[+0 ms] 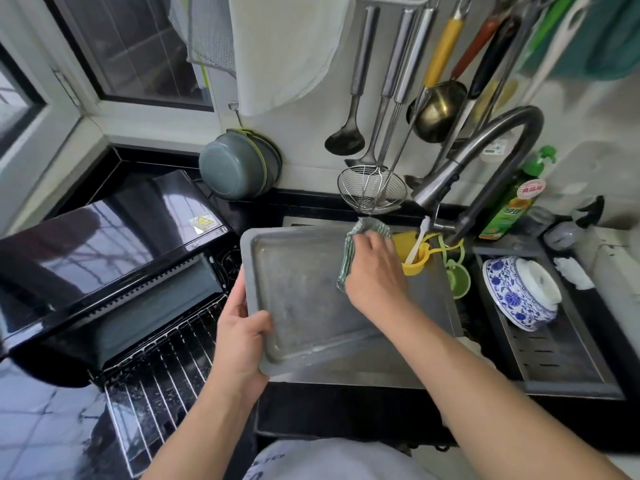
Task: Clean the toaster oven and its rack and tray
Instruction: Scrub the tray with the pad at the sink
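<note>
Steel tray, one, left hand grip clasping its edge, right hand grip clutching one green cloth

Tray over sink, toaster oven left, bowl right, faucet behind

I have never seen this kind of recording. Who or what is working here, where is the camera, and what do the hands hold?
There is no machine: a person works with bare hands. The one picture comes from a camera worn on the head, looking down over a kitchen sink. The left hand grips the near left corner of a metal baking tray held above the sink. The right hand presses a green cloth on the tray's far right part. On the left stands the black toaster oven, and its wire rack sticks out in front. A blue-and-white bowl lies at the right.
</note>
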A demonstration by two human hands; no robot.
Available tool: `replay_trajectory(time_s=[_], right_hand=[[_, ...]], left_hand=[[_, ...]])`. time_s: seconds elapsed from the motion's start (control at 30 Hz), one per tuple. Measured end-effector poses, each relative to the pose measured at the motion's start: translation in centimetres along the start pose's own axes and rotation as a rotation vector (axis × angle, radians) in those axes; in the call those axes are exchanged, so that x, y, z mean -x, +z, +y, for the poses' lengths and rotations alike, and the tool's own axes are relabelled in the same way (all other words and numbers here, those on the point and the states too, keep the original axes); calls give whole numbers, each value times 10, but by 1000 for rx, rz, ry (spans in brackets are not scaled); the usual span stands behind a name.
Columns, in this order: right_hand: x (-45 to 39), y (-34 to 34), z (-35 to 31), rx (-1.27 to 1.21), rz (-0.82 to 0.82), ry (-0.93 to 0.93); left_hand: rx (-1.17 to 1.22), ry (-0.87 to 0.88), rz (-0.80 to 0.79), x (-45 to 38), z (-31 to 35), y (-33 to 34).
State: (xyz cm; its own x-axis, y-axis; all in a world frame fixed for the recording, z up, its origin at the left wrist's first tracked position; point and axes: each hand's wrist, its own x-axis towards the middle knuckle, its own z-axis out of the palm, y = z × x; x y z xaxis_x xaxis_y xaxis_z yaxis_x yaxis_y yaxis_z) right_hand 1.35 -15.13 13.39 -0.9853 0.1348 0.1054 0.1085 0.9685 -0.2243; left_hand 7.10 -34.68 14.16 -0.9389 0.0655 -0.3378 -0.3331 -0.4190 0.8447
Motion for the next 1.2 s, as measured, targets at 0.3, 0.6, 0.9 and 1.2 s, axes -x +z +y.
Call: replay_trajectory(time_s=[0.3, 0.6, 0.9, 1.2], right_hand=[[47, 3, -39, -340, -116, -233], [62, 7, -35, -188, -69, -282], [72, 3, -52, -190, -255, -129], [41, -5, -2, -80, -258, 74]], left_hand=[[127, 49, -3, -16, 0, 4], [192, 74, -4, -17, -2, 5], [235, 130, 12, -17, -8, 16], [309, 145, 2, -12, -1, 13]])
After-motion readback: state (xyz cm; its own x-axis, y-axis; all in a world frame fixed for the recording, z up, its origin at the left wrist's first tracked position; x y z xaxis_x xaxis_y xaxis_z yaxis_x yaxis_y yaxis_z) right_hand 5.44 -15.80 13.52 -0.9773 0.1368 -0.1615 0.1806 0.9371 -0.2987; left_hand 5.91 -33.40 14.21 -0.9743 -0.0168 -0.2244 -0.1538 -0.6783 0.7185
